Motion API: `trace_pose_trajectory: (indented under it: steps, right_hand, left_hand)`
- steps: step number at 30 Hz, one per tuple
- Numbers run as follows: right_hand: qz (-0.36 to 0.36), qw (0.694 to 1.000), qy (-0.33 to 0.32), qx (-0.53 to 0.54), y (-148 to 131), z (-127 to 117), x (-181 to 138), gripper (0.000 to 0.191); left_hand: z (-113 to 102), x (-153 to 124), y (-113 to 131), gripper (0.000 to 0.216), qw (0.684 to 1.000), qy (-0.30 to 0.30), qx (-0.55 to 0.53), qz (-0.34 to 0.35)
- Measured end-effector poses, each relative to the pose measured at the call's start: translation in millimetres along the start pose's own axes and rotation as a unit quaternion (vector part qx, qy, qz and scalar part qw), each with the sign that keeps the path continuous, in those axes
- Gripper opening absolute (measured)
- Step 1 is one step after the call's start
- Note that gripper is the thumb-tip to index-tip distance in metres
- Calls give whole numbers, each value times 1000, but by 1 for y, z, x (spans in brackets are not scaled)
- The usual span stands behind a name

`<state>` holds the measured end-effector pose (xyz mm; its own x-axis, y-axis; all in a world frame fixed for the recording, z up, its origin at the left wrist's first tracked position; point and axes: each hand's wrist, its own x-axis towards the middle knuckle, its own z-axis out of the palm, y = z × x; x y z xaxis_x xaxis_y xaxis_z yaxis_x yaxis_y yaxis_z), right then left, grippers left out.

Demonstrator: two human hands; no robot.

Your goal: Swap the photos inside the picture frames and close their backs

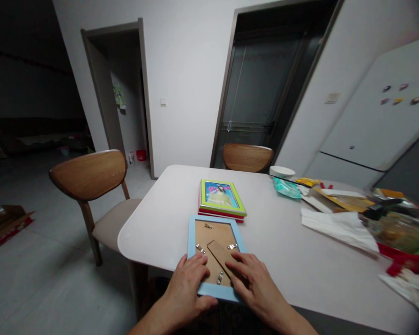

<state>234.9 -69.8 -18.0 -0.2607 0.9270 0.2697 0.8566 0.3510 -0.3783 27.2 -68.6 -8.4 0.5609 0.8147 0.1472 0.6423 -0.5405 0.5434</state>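
A light blue picture frame (215,291) lies face down at the near edge of the table, showing its brown backing board (211,272). Small metal clips (219,278) sit around the board, and a brown stand leg (221,255) slants across its middle. My left hand (189,284) grips the frame's lower left side, with curled fingers over the backing and the thumb at the bottom edge. My right hand (254,282) is on the lower right side, fingers bent over the frame and touching the stand leg. Just beyond lies a stack of frames, topped by a green picture frame (220,195).
The white table (265,232) carries wrappers, a white paper bag (338,228), a teal packet (286,187) and a white bowl (282,172) at the right. Wooden chairs stand at the left (97,177) and far side (247,158). A fridge (377,107) is at the right.
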Motion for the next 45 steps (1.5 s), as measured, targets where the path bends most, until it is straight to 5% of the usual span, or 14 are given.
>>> trace_pose_trajectory:
  steps: [9, 22, 30, 39, 45]
  right_hand:
    - [57, 991, 23, -119, 8, 2, 32, 29]
    - [41, 996, 47, -62, 14, 2, 22, 29]
    - [-106, 993, -44, 7, -32, -10, -3, 25]
    - [-76, 995, -62, 36, -32, -8, -3, 19]
    - [-53, 995, -45, 72, -27, 2, 28, 27]
  left_hand:
    - [7, 0, -6, 34, 999, 29, 19, 4]
    - [4, 3, -1, 29, 998, 54, 16, 10]
    - [2, 6, -2, 25, 999, 45, 13, 17]
    - [6, 6, -8, 26, 998, 53, 8, 20]
    - [9, 5, -12, 34, 998, 56, -16, 23]
